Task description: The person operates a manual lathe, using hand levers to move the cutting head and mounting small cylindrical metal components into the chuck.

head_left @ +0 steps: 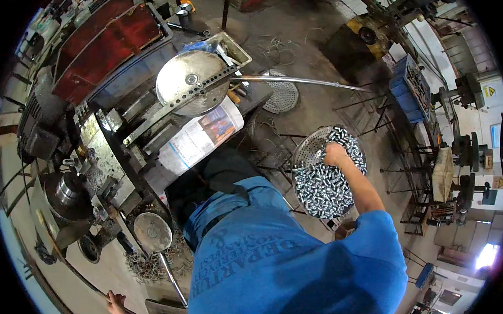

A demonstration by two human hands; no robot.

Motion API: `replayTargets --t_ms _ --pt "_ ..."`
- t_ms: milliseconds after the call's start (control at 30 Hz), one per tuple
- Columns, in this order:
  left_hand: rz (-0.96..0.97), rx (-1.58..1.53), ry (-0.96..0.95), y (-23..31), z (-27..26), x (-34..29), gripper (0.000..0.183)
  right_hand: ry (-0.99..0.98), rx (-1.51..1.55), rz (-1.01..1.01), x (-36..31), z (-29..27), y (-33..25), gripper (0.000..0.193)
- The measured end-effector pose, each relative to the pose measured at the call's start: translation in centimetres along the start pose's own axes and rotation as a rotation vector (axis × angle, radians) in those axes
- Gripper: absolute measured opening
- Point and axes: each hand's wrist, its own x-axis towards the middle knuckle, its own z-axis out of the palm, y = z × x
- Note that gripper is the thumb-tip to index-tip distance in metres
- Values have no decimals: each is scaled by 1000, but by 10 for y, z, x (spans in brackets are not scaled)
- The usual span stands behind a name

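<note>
"Fingers of the right hand (334,153) are down among the shiny metal pieces (323,193), toward the far side of the heap! Holding any?"

"Can't tell; the tips are lost from view. Those pieces lie piled in a round perforated basket (305,153), over on the person's right, its holed wall showing bare at the upper left."

"And the left hand (117,300)?"

"Way down at the lower left, beside a long dark bar (81,276). Whether its fingers close round that, I can't say."

"So what makes a good pick here?"

"I'd go for loose ones on top, no burrowing. Pinch around the sides, firmly, because smooth metal like that probably slips. Then straight up, clear of the rim, or neighbours could come tumbling over!"
</note>
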Motion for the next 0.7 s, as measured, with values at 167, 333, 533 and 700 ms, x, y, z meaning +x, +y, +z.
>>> replayTargets --t_ms 167,333,533,700 --pt "32 17 -1 15 6 -1 41 38 -132 -111 -16 -9 -10 37" --pt "40 146 -81 -16 -16 16 44 130 117 56 -14 -16 -15 37" --pt "498 823 107 155 34 -85 41 505 812 -365 -45 -123 -77 46" --pt "705 215 -196 257 154 -129 32 628 775 -1186 -99 -258 -236 48"
